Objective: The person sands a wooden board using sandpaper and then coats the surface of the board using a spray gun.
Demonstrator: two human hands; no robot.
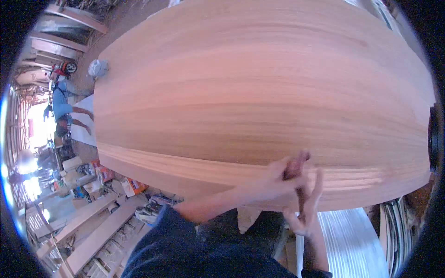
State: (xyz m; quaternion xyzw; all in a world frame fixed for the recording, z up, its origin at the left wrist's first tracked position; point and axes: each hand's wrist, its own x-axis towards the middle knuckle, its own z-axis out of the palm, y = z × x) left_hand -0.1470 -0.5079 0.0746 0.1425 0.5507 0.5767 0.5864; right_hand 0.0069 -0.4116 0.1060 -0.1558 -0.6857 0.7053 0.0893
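A large wooden panel with a long straight grain fills most of the view in front of me. Over its near edge, close to a band of ridged moulding, my two hands come together. My left hand reaches in from the left and is closed on a dark reddish-brown piece, which looks thin and folded but is blurred. From below, my right hand meets it, thumb and fingers on either side of the lower part of the same piece; its forefinger points up.
A pale rounded bundle sits at the panel's far left edge. Beyond that, another person in a blue shirt bends over a white sheet. Planks lie at lower left; a ribbed light sheet stands below right.
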